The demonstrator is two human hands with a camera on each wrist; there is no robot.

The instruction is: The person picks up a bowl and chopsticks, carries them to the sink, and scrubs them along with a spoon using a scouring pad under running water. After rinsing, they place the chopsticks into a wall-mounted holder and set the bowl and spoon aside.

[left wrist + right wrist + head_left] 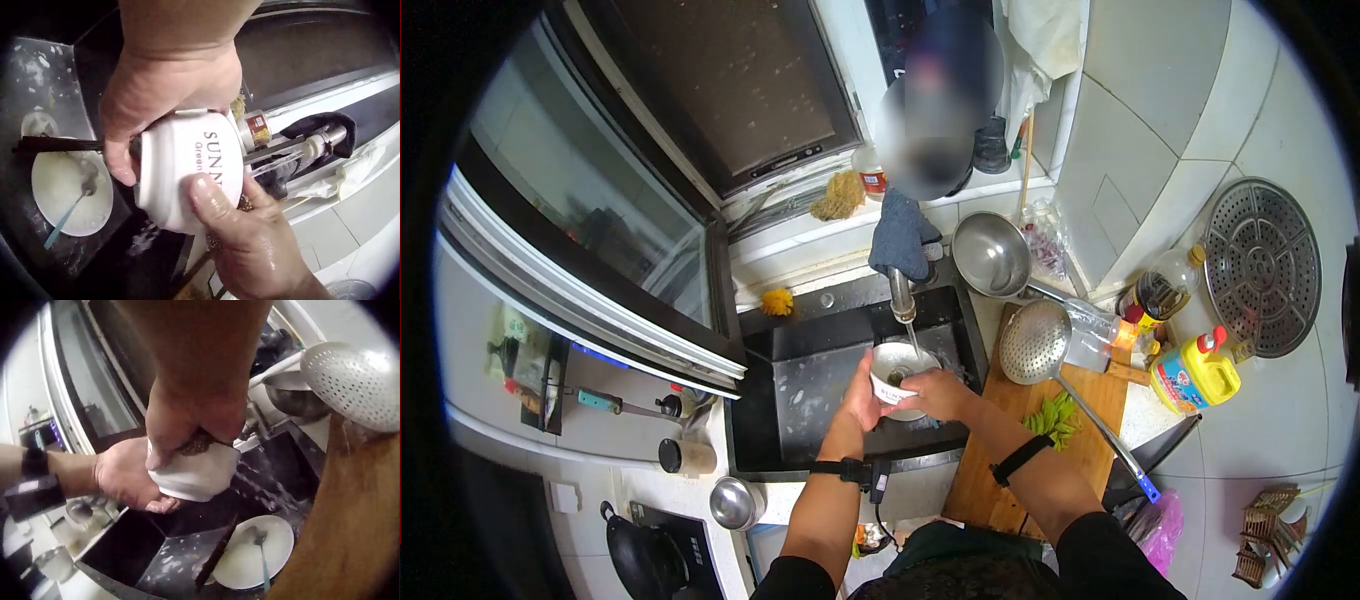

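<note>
A white bowl with dark lettering is held tilted over the black sink. My left hand grips its side and base. With the thumb on the bowl's outer wall, my right hand holds a brown mesh scourer against the inside; most of the scourer is hidden by the fingers. Water runs from the faucet beside the bowl. Below, in the sink, lie a white dish of cloudy water, a spoon in it and dark chopsticks.
Right of the sink, a wooden cutting board bears green vegetables and a large perforated skimmer. A steel ladle-like pan and a yellow detergent bottle stand near it. An open window juts in at left.
</note>
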